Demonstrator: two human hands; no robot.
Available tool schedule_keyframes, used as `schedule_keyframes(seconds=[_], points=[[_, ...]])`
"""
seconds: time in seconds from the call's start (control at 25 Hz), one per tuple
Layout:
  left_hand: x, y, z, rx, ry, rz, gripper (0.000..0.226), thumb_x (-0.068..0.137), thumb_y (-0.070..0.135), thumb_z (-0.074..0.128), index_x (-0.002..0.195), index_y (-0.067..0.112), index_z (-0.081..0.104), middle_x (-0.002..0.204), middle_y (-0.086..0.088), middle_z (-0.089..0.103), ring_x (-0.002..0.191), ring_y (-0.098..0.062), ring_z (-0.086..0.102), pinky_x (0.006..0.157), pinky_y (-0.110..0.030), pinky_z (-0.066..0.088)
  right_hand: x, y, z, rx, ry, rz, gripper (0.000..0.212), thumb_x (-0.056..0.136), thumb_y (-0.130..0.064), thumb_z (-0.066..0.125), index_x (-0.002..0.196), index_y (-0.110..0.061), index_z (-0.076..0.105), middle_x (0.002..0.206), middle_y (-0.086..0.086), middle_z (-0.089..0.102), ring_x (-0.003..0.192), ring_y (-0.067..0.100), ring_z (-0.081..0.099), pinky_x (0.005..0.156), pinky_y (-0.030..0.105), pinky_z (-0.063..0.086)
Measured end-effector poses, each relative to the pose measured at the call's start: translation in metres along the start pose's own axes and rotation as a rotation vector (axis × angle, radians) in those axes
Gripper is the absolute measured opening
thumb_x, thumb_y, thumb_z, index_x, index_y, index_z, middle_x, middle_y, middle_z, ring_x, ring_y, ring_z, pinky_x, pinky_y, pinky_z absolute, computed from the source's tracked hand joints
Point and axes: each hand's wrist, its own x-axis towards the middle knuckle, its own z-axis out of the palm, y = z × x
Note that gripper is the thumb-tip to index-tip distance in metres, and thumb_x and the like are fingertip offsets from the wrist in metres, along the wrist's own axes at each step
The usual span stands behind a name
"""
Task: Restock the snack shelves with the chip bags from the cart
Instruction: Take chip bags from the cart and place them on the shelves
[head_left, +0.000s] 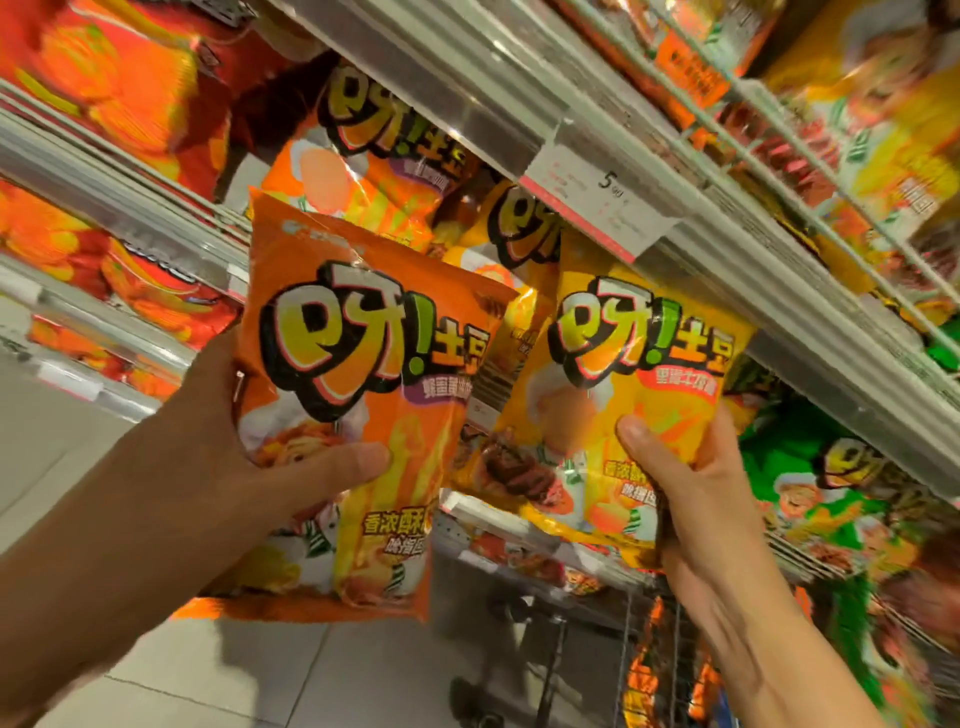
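Hands hold two bags: left hand (249, 467) orange bag (363, 415), right hand (691, 483) yellow bag (623, 395).

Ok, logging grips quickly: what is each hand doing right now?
Left hand: holding the orange chip bag.
Right hand: holding the yellow chip bag.

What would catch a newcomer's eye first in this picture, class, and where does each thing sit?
Two chip bags raised toward the shelves stand out: an orange bag at centre-left, held by the left hand, and a yellow bag at centre-right in the right hand. Behind them, matching bags fill the shelf under a white price tag.
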Motion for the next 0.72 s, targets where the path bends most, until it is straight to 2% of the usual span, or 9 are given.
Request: schedule_keyframes(seconds=[0.08,0.16,0.28,0.36,0.44,0.52,0.6,0.72], points=[[-0.005,0.012,-0.002,-0.008,-0.030,0.010,0.073,0.031,0.090,0.069,0.097,0.084,0.038,0.094,0.059,0.053,0.078,0.021,0.062,0.066,-0.016,0.039,-0.010,-0.003,-0.002,0.009,-0.035,0.055,0.059,0.076,-0.015,0.077,0.130,-0.029,0.058,0.111,0.005,0.077,0.093,0.024,0.077,0.063,0.035,0.061],[-0.013,0.025,-0.007,-0.031,-0.071,-0.001,0.069,0.038,0.076,0.077,0.094,0.085,0.037,0.095,0.059,0.052,0.079,0.033,0.053,0.066,-0.016,0.040,-0.023,-0.008,-0.006,0.006,-0.082,0.132,0.057,0.076,-0.020,0.079,0.127,-0.034,0.061,0.115,0.005,0.076,0.098,0.026,0.076,0.066,0.039,0.062],[-0.027,0.043,-0.018,-0.079,-0.101,-0.051,0.073,0.036,0.074,0.081,0.098,0.078,0.043,0.100,0.050,0.059,0.087,0.016,0.064,0.073,-0.023,0.047,-0.048,-0.023,-0.012,-0.049,-0.127,0.262,0.071,0.065,-0.035,0.090,0.129,-0.044,0.059,0.127,0.000,0.071,0.113,0.026,0.070,0.086,0.050,0.060],[-0.038,0.057,-0.028,-0.099,-0.098,-0.045,0.076,0.037,0.072,0.087,0.105,0.063,0.052,0.099,0.041,0.066,0.086,0.012,0.067,0.073,-0.025,0.048,-0.067,-0.040,-0.015,-0.068,-0.189,0.279,0.063,0.065,-0.035,0.091,0.121,-0.047,0.064,0.121,0.001,0.074,0.108,0.025,0.072,0.083,0.044,0.061],[-0.046,0.074,-0.037,-0.113,-0.082,-0.009,0.082,0.035,0.062,0.094,0.108,0.053,0.058,0.096,0.036,0.069,0.085,0.018,0.064,0.070,-0.022,0.046,-0.081,-0.062,-0.015,-0.082,-0.216,0.267,0.055,0.064,-0.033,0.090,0.113,-0.047,0.069,0.114,0.002,0.076,0.102,0.022,0.074,0.073,0.033,0.062],[-0.049,0.098,-0.045,-0.112,-0.081,0.009,0.079,0.036,0.056,0.092,0.107,0.059,0.057,0.098,0.035,0.070,0.085,0.016,0.065,0.069,-0.023,0.048,-0.092,-0.090,-0.019,-0.101,-0.241,0.236,0.055,0.061,-0.035,0.096,0.108,-0.045,0.071,0.111,0.000,0.077,0.099,0.017,0.075,0.069,0.023,0.060],[-0.050,0.127,-0.053,-0.134,-0.107,0.024,0.078,0.039,0.053,0.099,0.104,0.064,0.057,0.100,0.031,0.072,0.086,0.012,0.068,0.069,-0.023,0.050,-0.101,-0.121,-0.023,-0.103,-0.260,0.202,0.053,0.057,-0.040,0.093,0.105,-0.045,0.071,0.109,-0.005,0.077,0.098,0.011,0.074,0.069,0.018,0.058],[-0.047,0.173,-0.062,-0.108,-0.149,0.067,0.075,0.044,0.069,0.089,0.112,0.057,0.058,0.103,0.027,0.073,0.091,0.008,0.068,0.074,-0.030,0.053,-0.108,-0.167,-0.034,-0.101,-0.240,0.145,0.050,0.055,-0.045,0.090,0.100,-0.052,0.071,0.106,-0.012,0.077,0.095,0.004,0.074,0.066,0.014,0.057]])
